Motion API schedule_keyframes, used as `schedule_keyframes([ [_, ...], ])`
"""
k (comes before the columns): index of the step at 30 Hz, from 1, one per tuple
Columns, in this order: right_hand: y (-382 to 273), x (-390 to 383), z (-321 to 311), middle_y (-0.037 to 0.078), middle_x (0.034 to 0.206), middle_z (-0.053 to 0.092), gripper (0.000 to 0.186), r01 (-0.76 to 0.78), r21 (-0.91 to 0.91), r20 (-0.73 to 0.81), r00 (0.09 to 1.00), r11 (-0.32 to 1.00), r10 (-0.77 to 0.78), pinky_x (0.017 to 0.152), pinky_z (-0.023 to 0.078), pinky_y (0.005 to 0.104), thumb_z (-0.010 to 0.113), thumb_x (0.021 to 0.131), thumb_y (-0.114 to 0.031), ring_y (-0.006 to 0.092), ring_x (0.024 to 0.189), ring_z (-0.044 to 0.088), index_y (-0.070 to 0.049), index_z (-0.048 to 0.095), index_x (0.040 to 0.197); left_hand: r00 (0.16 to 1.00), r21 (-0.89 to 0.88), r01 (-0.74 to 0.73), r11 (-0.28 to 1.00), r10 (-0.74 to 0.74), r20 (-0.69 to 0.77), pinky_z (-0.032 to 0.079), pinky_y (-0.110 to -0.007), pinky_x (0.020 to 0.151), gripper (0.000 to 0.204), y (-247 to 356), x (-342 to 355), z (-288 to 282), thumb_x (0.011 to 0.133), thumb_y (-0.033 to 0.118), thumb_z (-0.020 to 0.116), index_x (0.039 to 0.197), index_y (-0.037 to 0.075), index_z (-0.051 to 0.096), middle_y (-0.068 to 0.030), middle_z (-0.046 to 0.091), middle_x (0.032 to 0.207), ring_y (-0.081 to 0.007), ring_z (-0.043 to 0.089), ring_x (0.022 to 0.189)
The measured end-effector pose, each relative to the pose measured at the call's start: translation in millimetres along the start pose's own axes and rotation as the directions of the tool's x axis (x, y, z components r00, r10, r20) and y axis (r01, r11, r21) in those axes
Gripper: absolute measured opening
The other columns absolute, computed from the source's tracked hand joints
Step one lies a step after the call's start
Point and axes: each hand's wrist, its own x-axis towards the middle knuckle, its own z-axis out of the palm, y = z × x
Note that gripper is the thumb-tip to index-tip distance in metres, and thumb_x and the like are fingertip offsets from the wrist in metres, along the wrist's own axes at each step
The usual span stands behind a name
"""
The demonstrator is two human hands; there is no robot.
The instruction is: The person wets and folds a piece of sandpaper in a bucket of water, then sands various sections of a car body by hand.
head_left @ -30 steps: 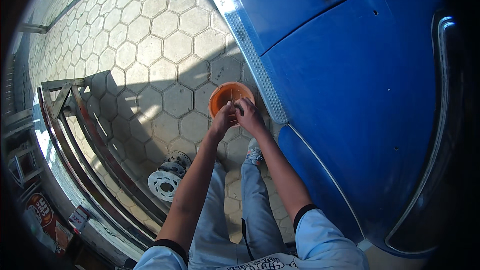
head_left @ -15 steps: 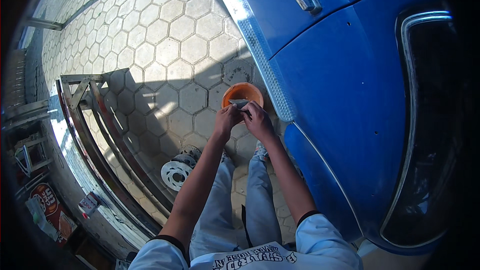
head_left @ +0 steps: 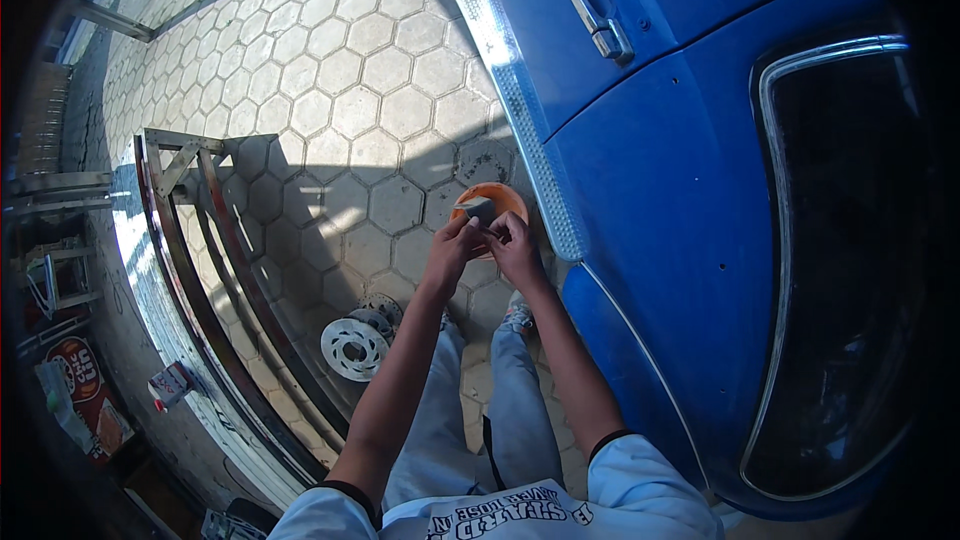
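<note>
Straight ahead of me, both hands meet above an orange bucket [head_left: 515, 200] that stands on the paving. A small grey folded sheet [head_left: 480, 208], which looks like sandpaper, sticks up from between my fingers; its lower part is hidden by them. My left hand [head_left: 456, 244] is closed with the thumb against the sheet. Close beside it, my right hand [head_left: 514, 244] pinches the sheet's near right edge with bent fingers. What lies inside the bucket is mostly covered by the hands and sheet.
To the right stands a blue car [head_left: 650, 180] with a ridged metal running board [head_left: 545, 165] and chrome door handle [head_left: 597, 20]. At left is a long metal-framed bench [head_left: 225, 230]. White perforated discs [head_left: 355, 348] lie near my feet. A small can [head_left: 172, 385] sits by the bench.
The grey sheet now shows more of its face and stands taller above my fingers. Both hands stay together over the bucket. My view has shifted slightly.
</note>
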Motion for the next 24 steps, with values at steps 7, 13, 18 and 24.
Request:
schedule_keyframes([
  [7, -35.8, 1.0, -20.2, 0.011, 0.083, 0.064, 0.008, 0.015, 0.008, 0.081, 0.997, 1.000, -0.015, 0.068, 0.051, 0.0338, 0.064, 0.090, -0.005, 0.0245, 0.076, 0.067, 0.001, 0.059, 0.092, 0.988, 0.228, -0.152, 0.962, 0.149, 0.034, 0.053, -0.031, 0.088, 0.030, -8.8, 1.9, 4.0, 0.102, 0.022, 0.054, 0.117, -0.003, 0.063, -0.0064, 0.068, 0.102, -0.0137, 0.065, 0.096],
  [13, -34.2, 8.5, -31.0, 0.012, 0.077, 0.064, 0.007, -0.046, -0.058, 0.184, 0.981, 0.997, 0.056, 0.068, 0.050, 0.0323, 0.063, 0.090, -0.003, 0.0211, 0.073, 0.066, 0.002, 0.059, 0.089, 0.983, 0.403, -0.178, 0.898, 0.178, 0.039, 0.051, -0.028, 0.086, 0.029, -11.9, 7.0, -2.8, 0.100, 0.020, 0.059, 0.111, -0.007, 0.063, -0.0058, 0.068, 0.098, -0.0125, 0.064, 0.095],
  [18, -12.6, 1.0, -34.9, 0.007, 0.082, 0.065, 0.009, -0.084, 0.062, 0.140, 0.987, 0.994, 0.075, 0.069, 0.049, 0.0286, 0.065, 0.092, -0.005, 0.0119, 0.076, 0.062, 0.001, 0.059, 0.090, 0.987, 0.226, -0.137, 0.965, 0.153, -0.057, 0.054, -0.028, 0.084, 0.029, -8.8, -2.9, 17.4, 0.097, 0.021, 0.063, 0.109, -0.006, 0.064, -0.0084, 0.069, 0.098, -0.0141, 0.068, 0.091],
  [24, -4.4, -6.2, -44.8, -0.002, 0.085, 0.061, 0.012, -0.298, 0.353, 0.250, 0.944, 0.887, 0.217, 0.073, 0.047, 0.0236, 0.062, 0.098, -0.014, 0.0043, 0.081, 0.055, -0.005, 0.061, 0.090, 0.996, 0.206, -0.085, 0.975, 0.081, 0.027, 0.057, -0.029, 0.083, 0.032, -5.0, -7.4, 18.2, 0.098, 0.020, 0.062, 0.114, -0.007, 0.065, -0.0098, 0.071, 0.097, -0.0157, 0.070, 0.087],
])
